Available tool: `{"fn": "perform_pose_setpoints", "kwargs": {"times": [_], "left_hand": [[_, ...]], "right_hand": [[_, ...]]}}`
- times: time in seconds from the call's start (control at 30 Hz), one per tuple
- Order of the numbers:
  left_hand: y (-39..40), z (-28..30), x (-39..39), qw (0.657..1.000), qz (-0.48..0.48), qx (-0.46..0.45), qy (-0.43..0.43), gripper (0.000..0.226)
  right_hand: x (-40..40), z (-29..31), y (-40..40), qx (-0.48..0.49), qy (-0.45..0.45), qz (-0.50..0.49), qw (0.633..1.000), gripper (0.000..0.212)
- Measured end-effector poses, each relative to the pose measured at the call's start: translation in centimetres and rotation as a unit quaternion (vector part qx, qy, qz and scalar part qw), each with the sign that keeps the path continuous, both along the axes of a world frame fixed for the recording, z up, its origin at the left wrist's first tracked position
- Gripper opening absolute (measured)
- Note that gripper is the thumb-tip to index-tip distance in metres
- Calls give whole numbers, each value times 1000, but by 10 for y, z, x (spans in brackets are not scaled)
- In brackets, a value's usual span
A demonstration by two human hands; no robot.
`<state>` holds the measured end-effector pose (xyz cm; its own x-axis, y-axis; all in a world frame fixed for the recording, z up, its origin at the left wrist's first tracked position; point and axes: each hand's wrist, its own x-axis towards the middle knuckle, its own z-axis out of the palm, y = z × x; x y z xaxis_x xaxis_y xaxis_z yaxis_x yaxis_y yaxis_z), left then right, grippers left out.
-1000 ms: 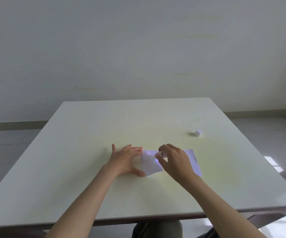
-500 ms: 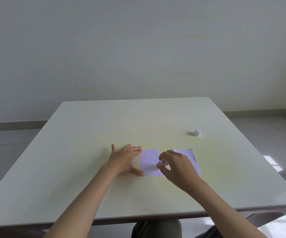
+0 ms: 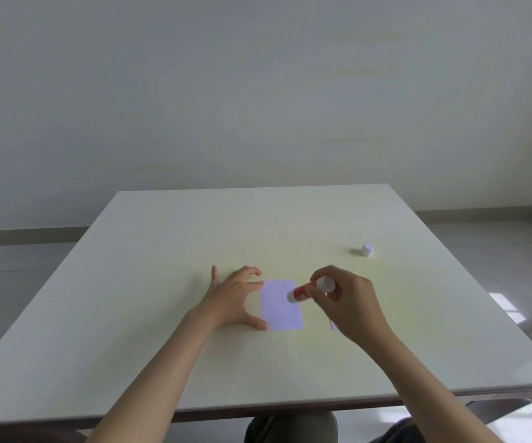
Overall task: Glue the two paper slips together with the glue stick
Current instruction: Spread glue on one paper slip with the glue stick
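From the head view, a pale square table [image 3: 162, 282] fills the lower half of the frame, with a bare wall above it. Just below the centre lies a paper slip [image 3: 279, 310], flat on the tabletop, its long axis running from the far side toward the person.

The left hand [image 3: 234, 298] rests on the table at the slip's left edge. Its fingers are spread apart, the thumb touching the slip's near left corner and a fingertip touching the far left corner.

The right hand [image 3: 348, 302] is to the right of the slip, its fingers closed around a glue stick [image 3: 309, 290]. The stick has a red body and lies nearly level, its long axis running left to right and a little downward in the frame. Its white working end points left and meets the slip at the upper right edge; the white base end sits between the fingers.

A sliver of the second paper slip [image 3: 333, 325] shows under the right hand; the rest is hidden.

A small white cap [image 3: 367, 250] stands alone at the right of the frame, well apart from the hands.
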<state>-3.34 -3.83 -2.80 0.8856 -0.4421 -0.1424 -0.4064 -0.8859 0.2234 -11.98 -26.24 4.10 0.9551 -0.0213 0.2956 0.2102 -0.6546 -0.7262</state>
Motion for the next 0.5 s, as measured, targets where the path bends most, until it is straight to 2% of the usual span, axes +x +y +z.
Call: {"fn": "perform_pose_setpoints", "kwargs": {"times": [0.1, 0.17, 0.27, 0.37, 0.43, 0.5], "left_hand": [[-1, 3, 0, 1000, -14, -15, -18, 97], [-1, 4, -1, 1000, -14, -22, -17, 97], [1, 5, -4, 999, 1, -36, -12, 97], [2, 7, -7, 997, 22, -68, -8, 96], [0, 10, -10, 991, 40, -130, -8, 87], [-9, 12, -18, 969, 71, -238, -14, 67]], "right_hand": [[7, 0, -7, 132, 28, -48, 990, 3], [7, -4, -12, 281, 74, -34, 956, 5], [5, -14, -15, 482, 179, -29, 857, 11], [2, -30, -8, 588, 283, -39, 757, 12], [-2, -39, 1, 634, 320, -36, 703, 17], [-5, -46, 11, 682, 330, -23, 653, 20]]}}
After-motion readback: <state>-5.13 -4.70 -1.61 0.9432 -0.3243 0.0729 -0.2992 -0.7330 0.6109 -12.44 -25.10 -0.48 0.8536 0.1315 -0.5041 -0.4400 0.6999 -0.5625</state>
